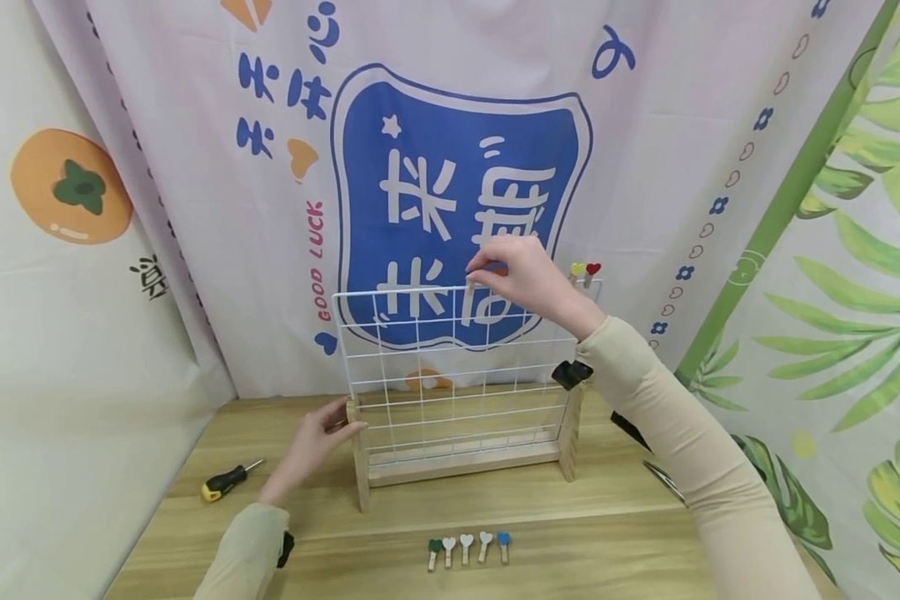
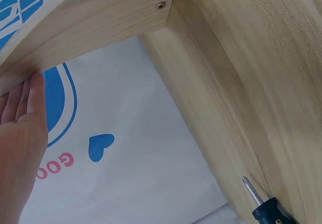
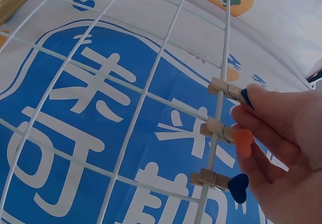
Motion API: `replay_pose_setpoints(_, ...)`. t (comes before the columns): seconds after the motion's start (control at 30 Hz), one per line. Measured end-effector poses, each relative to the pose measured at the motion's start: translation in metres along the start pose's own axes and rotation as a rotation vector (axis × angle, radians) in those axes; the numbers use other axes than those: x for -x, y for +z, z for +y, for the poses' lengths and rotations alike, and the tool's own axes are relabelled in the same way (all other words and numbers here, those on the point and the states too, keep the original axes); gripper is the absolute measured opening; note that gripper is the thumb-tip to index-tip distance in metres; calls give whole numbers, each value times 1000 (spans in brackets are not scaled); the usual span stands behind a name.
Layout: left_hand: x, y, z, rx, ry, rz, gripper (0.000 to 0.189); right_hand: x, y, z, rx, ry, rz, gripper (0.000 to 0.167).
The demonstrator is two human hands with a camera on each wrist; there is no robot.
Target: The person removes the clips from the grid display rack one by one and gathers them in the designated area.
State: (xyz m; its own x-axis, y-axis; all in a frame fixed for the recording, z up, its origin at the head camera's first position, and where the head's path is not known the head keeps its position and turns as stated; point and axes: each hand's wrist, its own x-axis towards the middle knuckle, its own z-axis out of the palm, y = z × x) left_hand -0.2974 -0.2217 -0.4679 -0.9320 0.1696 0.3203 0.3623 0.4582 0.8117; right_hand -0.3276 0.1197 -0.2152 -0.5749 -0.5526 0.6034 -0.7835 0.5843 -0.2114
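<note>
Blue-heart clip: small pale wood peg w/ metal spring and dk blue heart at outer end, partly under the thumb; sits across the top wire of the white grid, wood tips poking past the wire. R hand pinches it at the heart end, thumb on heart, so grip's narrow. Just beside it, same wire: orange-heart clip, then a 2nd dk blue clip, same pale wood; can't tell if R fingers touch the orange one. Yellow-heart clip and red-heart clip sit close tog. nr R end of wire. Grid stands upright btwn L post and R post, base bar below, all pale wood. L hand holds L post btwn thumb and fingers, fingers fairly straight. In front, on wood-grain table: five clips in a row, green, three white, one blue heart, heart ends away from person. Screwdriver, blk/yellow handle, lies L of L hand; metal tool at R, partly hidden by R sleeve. Behind: white cloth w/ big blue badge, "GOOD LUCK" in red.
</note>
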Motion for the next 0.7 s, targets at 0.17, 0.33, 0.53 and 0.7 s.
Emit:
replay_pose_setpoints(0.17, 1, 0, 0, -21, -6, 4, 48, 4, 1, -3, 4, -42, 75, 6)
replay_pose_setpoints(0.33, 1, -1, 0, -16, 4, 0, 48, 11, -2, -9, 2, -52, 155, 7)
replay_pose_setpoints(0.53, 1, -1, 1, -19, 1, 5, 48, 34, 6, -11, -15, -103, 162, 9)
replay_pose_setpoints(0.7, 0, 0, 1, -8, -11, 2, 50, 67, 26, -5, -45, -112, 164, 10)
